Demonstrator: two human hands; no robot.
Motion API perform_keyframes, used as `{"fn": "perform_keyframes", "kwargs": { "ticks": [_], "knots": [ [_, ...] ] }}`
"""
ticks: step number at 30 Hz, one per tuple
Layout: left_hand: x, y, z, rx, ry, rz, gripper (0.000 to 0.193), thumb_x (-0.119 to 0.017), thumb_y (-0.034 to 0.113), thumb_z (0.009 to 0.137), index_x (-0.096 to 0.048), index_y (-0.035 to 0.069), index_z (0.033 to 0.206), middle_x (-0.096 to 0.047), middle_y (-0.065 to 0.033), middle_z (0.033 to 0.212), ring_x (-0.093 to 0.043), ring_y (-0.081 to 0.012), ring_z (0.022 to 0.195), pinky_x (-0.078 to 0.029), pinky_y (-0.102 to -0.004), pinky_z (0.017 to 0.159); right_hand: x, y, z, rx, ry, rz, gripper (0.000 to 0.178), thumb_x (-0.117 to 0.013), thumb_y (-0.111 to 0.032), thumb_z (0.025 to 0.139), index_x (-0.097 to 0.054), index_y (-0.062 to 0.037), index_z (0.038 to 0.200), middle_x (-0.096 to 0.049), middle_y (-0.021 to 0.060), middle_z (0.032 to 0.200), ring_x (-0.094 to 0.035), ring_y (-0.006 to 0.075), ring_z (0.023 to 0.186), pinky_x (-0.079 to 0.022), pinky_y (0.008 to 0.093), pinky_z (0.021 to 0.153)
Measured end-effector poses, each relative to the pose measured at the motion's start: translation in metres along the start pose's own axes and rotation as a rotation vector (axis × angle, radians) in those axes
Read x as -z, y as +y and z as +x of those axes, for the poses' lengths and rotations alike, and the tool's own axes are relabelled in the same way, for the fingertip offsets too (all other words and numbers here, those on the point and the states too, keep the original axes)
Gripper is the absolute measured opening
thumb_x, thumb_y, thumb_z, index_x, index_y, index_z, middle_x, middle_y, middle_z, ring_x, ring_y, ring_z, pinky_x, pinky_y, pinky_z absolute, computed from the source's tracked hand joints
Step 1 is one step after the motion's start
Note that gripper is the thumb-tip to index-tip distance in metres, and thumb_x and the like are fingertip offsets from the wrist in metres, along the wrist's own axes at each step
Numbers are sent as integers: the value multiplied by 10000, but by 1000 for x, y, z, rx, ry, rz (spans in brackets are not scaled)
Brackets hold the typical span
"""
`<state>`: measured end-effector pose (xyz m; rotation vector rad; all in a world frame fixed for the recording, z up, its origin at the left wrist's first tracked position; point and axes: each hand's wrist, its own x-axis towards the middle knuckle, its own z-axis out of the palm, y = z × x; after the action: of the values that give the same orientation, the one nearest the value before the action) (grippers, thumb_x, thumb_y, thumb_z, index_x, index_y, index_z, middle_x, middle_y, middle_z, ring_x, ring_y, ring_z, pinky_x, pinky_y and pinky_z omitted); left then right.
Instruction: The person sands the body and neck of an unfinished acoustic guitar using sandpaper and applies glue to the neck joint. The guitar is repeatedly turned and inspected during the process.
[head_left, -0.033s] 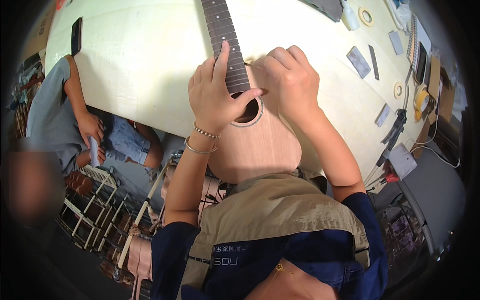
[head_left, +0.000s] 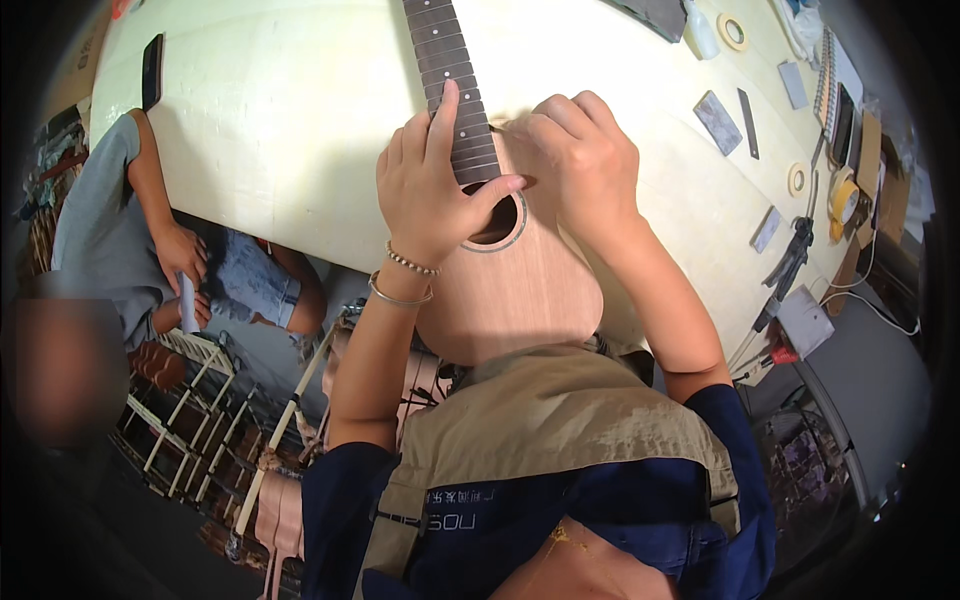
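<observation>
An unfinished guitar with a pale brown body (head_left: 520,300) lies against my apron, its dark fretboard (head_left: 446,50) pointing away across the table. My left hand (head_left: 425,190) rests on it with fingers stretched out: the index lies along the frets and the thumb reaches over the sound hole (head_left: 497,232). Beside the body's upper right edge, my right hand (head_left: 585,165) is closed, its fingers curled inward. Whatever those fingertips pinch, if anything, is hidden behind the hand.
The pale table (head_left: 300,120) carries tape rolls (head_left: 732,33), grey blocks (head_left: 718,122), a dark flat strip (head_left: 748,124) and a cable (head_left: 790,260) at right. A phone (head_left: 152,72) lies far left. Another person (head_left: 110,220) sits at left; racks with guitar bodies (head_left: 180,420) stand below.
</observation>
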<state>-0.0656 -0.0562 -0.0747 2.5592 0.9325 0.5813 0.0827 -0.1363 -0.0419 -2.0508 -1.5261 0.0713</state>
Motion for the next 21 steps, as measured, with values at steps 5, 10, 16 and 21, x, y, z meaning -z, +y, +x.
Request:
{"fn": "perform_keyframes", "kwargs": {
  "ticks": [5, 10, 16, 21],
  "knots": [
    [0, -1, 1, 10, -10, 7, 978, -649, 688, 591, -433, 82, 1327, -529, -60, 1012, -523, -216, 916, -400, -338, 781, 4, 7, -1, 26, -62, 15, 169, -635, -54, 560, -645, -144, 704, -522, -36, 701, -481, 166, 674, -436, 272, 466],
    [1, 0, 2, -7, -2, 0, 974, -655, 680, 593, -432, 80, 1328, -529, -60, 1008, -521, -215, 901, -398, -341, 774, -5, 6, 2, -11, 30, 31, 150, -644, -71, 559, -646, -145, 690, -527, -40, 702, -487, 164, 682, -441, 267, 481],
    [1, -1, 1, 10, -24, -4, 973, -652, 680, 598, -429, 81, 1331, -527, -67, 1012, -520, -222, 901, -397, -344, 769, 8, -1, -8, 38, -79, 32, 142, -655, -82, 580, -661, -148, 706, -537, -44, 704, -492, 165, 672, -442, 270, 486],
    [2, 1, 2, 22, -37, 14, 984, -679, 656, 583, -414, 89, 1342, -539, -73, 1018, -526, -229, 910, -411, -346, 772, 6, 12, -12, -9, -79, 111, 122, -672, -89, 613, -665, -150, 718, -543, -48, 694, -496, 167, 671, -441, 271, 490]
  ]
}}
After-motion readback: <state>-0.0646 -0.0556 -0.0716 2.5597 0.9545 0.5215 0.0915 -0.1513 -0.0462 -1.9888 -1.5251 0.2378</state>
